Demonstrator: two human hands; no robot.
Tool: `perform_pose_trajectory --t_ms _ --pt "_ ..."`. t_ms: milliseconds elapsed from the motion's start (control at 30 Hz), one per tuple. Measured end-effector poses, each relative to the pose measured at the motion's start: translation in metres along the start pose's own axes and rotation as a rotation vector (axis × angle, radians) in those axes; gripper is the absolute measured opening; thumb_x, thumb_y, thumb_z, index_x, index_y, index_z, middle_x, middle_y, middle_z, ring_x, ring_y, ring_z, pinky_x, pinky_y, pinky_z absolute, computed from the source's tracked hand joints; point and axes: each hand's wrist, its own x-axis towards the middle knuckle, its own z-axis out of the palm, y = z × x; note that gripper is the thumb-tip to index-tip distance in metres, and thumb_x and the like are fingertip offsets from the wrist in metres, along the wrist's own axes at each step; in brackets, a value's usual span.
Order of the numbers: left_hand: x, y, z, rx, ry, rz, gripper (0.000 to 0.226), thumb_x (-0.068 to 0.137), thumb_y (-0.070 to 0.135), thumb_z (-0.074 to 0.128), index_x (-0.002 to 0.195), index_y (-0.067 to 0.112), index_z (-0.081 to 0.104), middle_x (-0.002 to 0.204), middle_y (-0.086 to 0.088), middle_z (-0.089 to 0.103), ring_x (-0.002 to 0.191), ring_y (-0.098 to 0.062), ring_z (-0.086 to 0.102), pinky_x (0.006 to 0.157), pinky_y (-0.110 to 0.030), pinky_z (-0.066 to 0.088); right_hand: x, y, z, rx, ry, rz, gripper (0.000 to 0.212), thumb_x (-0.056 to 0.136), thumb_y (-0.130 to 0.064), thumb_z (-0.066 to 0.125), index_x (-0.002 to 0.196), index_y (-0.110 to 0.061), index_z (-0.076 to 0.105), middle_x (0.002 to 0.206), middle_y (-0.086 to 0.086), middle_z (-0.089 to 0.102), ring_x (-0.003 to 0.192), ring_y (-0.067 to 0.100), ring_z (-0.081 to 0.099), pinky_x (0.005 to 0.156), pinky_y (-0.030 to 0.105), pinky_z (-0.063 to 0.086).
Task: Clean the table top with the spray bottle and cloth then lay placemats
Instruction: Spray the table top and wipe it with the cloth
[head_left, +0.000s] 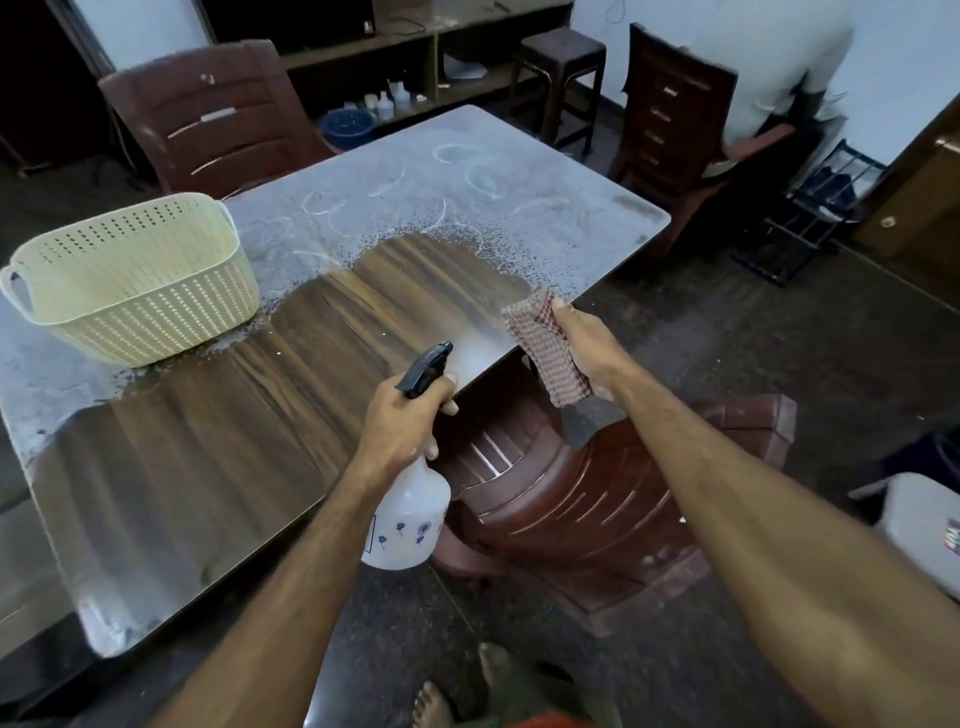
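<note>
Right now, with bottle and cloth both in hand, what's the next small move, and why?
Probably spray the dusty far half of the table. The left hand grips the spray bottle, nozzle aimed there; the right hand holds the cloth at the edge, ready to wipe. The near half looks already clean.

Dim indoor light; room corners falling into near black. A soft sheen is glaring off the worktop (218, 426) just beyond the left grip (402, 421). Wide-angle lens is bowing the frame edges. Forearms nearest the camera are blurring slightly; shadows are staying faint and diffuse.
</note>
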Motion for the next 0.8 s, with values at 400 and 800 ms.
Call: perform_pose_trajectory --t_ms 400,800 --pt "-0.008 0.033 0.114 0.026 0.115 0.029 0.025 0.094 0.028 0.063 0.096 0.003 0.067 0.085 -0.009 0.074 0.033 -0.02 0.046 0.044 -0.026 0.041 -0.009 0.007 -0.101 0.023 -0.096 0.001 0.037 0.104 -0.041 0.043 0.11 -0.016 0.07 0.111 0.009 0.073 0.106 0.027 0.067 0.101 0.045 0.051" --pt "0.003 0.066 0.234 0.067 0.218 0.045 0.023 0.095 0.028 0.062 0.095 0.005 0.065 0.085 -0.009 0.073 0.036 -0.023 0.048 0.045 -0.026 0.041 0.016 0.001 -0.217 0.05 -0.178 -0.017 0.04 0.106 -0.039 0.04 0.108 -0.013 0.07 0.105 0.008 0.075 0.103 0.025 0.07 0.094 0.038 0.053"
